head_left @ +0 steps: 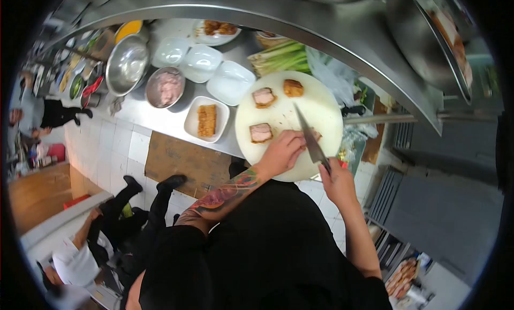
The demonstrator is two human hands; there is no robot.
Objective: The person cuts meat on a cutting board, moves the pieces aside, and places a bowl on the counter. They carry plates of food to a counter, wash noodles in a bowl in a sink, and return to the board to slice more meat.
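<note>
On the round board [321, 104], the left hand [282, 152] presses down a pork piece [316, 134] while the right hand [336, 179] grips the knife [309, 136] over it. Three more pieces [264, 97] lie uncut farther left, so slicing looks barely begun.

Steel counter [160, 120], round cutting board [278, 114], white dishes [230, 82], metal bowls [127, 63]

Bare cutting board [321, 104] between pork pieces [263, 97] lies open; white dishes [230, 82] crowd its left edge.
</note>
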